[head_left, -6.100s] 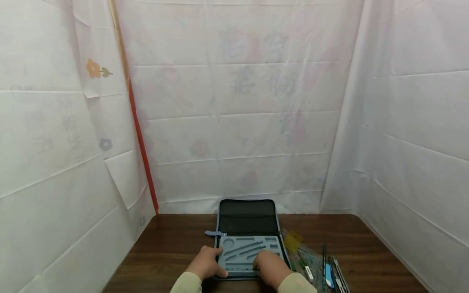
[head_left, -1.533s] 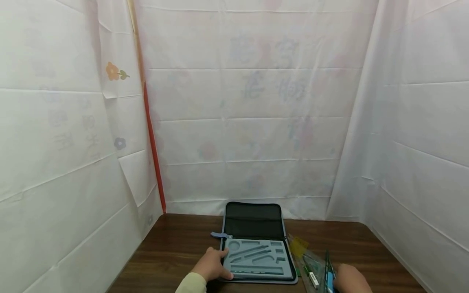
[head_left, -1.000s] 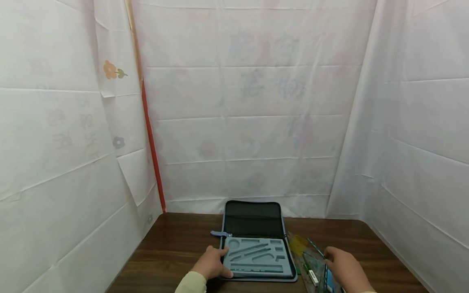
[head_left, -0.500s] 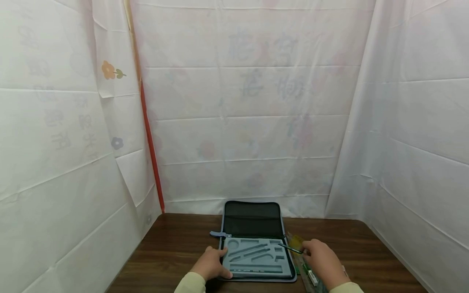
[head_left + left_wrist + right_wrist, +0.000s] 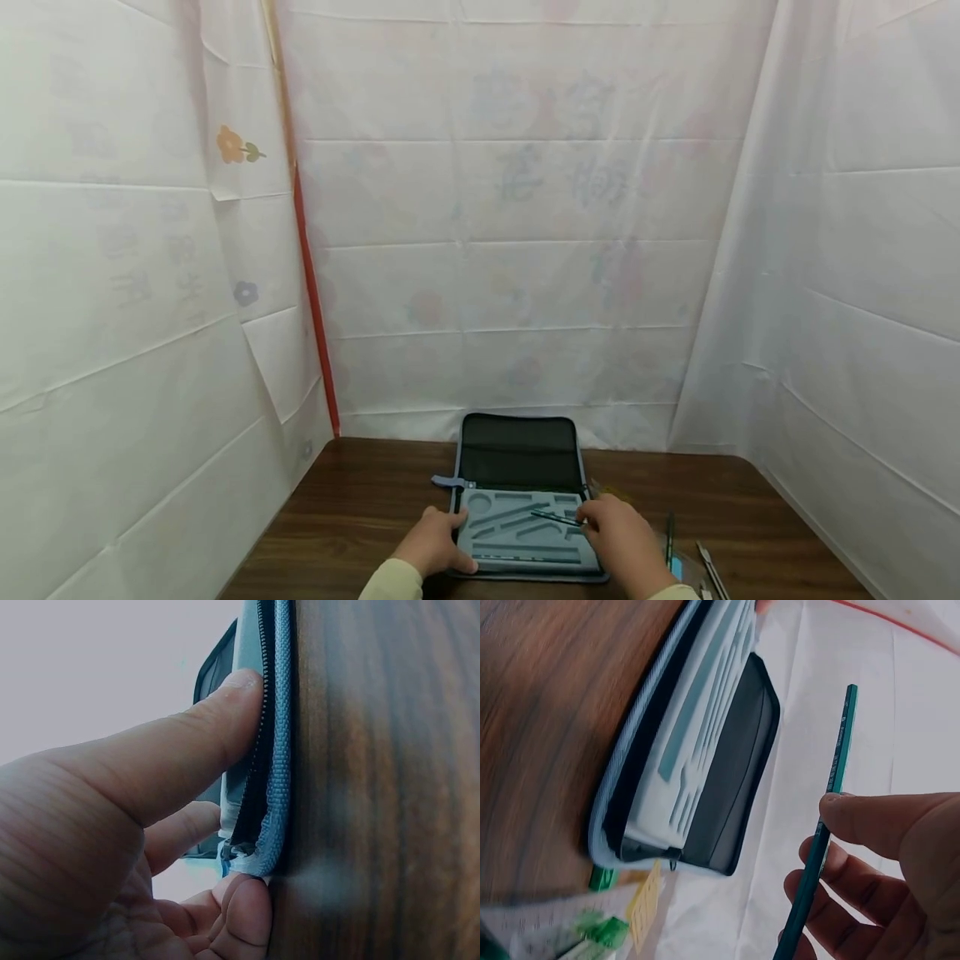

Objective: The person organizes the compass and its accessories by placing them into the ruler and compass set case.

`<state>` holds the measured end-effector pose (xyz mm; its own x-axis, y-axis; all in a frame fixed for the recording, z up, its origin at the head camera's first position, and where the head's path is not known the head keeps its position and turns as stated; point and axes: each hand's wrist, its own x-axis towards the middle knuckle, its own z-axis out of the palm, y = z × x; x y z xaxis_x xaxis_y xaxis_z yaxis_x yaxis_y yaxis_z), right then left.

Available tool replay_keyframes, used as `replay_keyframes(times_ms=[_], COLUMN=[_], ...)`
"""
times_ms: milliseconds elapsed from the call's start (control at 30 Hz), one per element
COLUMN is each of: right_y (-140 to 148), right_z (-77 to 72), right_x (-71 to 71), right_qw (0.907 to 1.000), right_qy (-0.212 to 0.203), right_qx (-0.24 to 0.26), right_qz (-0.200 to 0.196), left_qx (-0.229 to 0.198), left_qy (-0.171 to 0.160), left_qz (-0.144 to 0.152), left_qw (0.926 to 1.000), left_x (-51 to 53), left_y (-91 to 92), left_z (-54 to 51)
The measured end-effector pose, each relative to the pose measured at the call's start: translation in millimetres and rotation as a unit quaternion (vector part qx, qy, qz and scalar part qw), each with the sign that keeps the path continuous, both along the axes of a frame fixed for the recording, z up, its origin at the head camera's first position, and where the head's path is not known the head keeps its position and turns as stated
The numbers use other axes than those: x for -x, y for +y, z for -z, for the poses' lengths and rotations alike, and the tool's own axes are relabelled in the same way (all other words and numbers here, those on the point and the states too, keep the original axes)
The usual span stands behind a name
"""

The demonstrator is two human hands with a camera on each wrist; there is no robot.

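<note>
An open zippered case (image 5: 517, 454) with a black lining lies on the table, its lid standing up at the back. Its grey-blue insert (image 5: 525, 540) has several shaped recesses, and a thin dark stick lies along the front slot. My left hand (image 5: 431, 542) grips the case's left front side; in the left wrist view the thumb presses over the zipper edge while fingers curl at the corner. My right hand (image 5: 624, 543) pinches a dark green pencil (image 5: 840, 754) between thumb and fingers, holding it above the insert's right half.
Right of the case lie another dark green stick (image 5: 670, 537), a light blue item (image 5: 677, 569) and slim metal tools (image 5: 712, 568). A yellow piece (image 5: 645, 907) and green items sit by the case's right side. White sheets surround the brown wooden table (image 5: 375, 475).
My right hand left the case, went to the tools at the right, picked up the pencil and carried it left over the insert. My left hand stays on the case.
</note>
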<state>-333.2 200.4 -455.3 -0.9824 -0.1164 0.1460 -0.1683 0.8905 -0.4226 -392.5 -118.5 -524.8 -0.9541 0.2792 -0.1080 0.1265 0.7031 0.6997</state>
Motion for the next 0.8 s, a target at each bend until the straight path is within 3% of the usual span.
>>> replay_keyframes(times_ms=[200,433,600,800], right_y=[-10,-25,-38,-44], right_z=[4.5,14.0,20.7,26.7], right_x=[1.4,7.0,10.5,11.9], right_qw=[0.9986,0.9969,0.9939,0.9924], right_qy=[0.031,0.026,0.044,0.027], right_qx=[-0.010,-0.013,-0.043,-0.047], right_qz=[-0.043,-0.073,-0.092,-0.111], left_qx=[0.005,0.007,0.010,0.012], left_qy=[0.012,0.008,0.017,0.030], left_qz=[-0.003,-0.002,-0.005,0.000], left_qw=[0.9999,0.9999,0.9998,0.9995], left_x=[-1.8,-2.3,-3.2,-4.6], left_y=[0.9,1.3,0.8,1.1], left_z=[-1.1,0.4,-1.2,-1.6])
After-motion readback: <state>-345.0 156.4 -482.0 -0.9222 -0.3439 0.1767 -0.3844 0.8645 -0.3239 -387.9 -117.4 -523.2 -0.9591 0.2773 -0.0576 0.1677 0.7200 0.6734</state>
